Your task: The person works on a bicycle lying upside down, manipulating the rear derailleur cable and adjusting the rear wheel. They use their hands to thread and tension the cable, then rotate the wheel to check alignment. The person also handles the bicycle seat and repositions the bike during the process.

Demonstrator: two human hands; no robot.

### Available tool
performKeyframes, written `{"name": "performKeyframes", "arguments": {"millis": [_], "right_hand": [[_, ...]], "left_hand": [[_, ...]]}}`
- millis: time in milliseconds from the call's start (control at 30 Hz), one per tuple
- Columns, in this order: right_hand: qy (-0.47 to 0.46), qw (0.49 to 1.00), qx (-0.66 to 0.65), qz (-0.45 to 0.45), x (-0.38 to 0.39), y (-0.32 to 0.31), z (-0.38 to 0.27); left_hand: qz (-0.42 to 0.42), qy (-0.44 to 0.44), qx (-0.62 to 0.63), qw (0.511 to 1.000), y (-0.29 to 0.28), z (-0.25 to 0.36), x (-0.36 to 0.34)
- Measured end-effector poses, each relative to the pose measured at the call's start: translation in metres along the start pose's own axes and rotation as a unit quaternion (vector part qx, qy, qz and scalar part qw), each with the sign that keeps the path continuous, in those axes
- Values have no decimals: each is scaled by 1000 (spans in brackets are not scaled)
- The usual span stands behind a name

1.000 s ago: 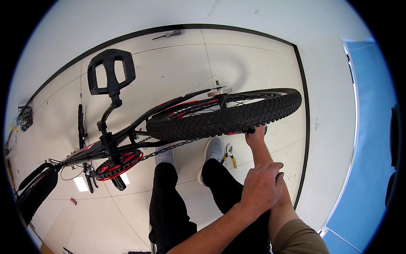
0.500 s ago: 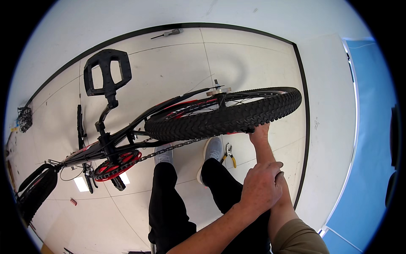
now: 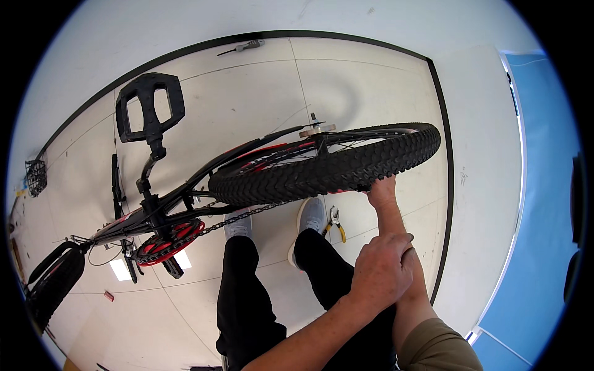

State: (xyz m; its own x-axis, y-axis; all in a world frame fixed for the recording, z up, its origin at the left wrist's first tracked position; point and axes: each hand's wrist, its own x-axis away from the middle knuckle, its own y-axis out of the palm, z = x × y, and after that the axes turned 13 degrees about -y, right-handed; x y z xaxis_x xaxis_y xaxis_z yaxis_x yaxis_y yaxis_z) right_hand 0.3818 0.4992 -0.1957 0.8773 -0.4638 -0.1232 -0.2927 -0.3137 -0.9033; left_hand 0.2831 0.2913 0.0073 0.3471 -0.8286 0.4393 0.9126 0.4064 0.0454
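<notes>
While your black-and-red metal-framed bicycle (image 3: 156,214) stretches leftward from its thick, black, knobby rubber tyre (image 3: 303,177), much of its assembly looks complete. That tyre wraps its black spoked wheel (image 3: 322,146) with no visible gap, so its fitting seems finished. The dark metal link chain (image 3: 247,216) runs in from the left and disappears at the tyre's near side; its other end wraps a round red-and-black toothed chainring (image 3: 167,244) left of the tyre, so the drive appears joined, though you cannot confirm the hidden end. Left of the tyre and farther out, the black twin-slotted pedal (image 3: 149,110) is mounted.

Your bare left hand (image 3: 382,269), nearer you than the tyre, is wrapped around your right forearm (image 3: 414,303). Your bare right hand (image 3: 382,187) reaches in at the tyre's near edge, its fingers out of sight; you cannot tell whether they spread or pinch, nor how far that work has got.

Yellow-handled metal pliers (image 3: 335,219) lie on the tyre's near side and a grey-handled screwdriver (image 3: 250,45) well beyond it, neither in your grasp. Past the tyre's far side juts a slim metal axle stub (image 3: 314,118); whether it is secured remains unclear.
</notes>
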Motion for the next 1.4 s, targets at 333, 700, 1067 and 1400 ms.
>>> {"name": "performKeyframes", "arguments": {"millis": [333,700,1067,1400], "right_hand": [[-22,996,9,86,-22,-10,-37],[244,871,-391,172,-31,-35,-65],[308,786,-502,187,-38,-42,-78],[338,673,-609,249,-29,-19,-51]], "left_hand": [[-6,-35,-21,999,-13,6,-1],[17,-29,-8,999,-20,3,0],[20,-22,3,1000,-25,2,1],[13,-337,539,772,-34,-6,-28]]}}
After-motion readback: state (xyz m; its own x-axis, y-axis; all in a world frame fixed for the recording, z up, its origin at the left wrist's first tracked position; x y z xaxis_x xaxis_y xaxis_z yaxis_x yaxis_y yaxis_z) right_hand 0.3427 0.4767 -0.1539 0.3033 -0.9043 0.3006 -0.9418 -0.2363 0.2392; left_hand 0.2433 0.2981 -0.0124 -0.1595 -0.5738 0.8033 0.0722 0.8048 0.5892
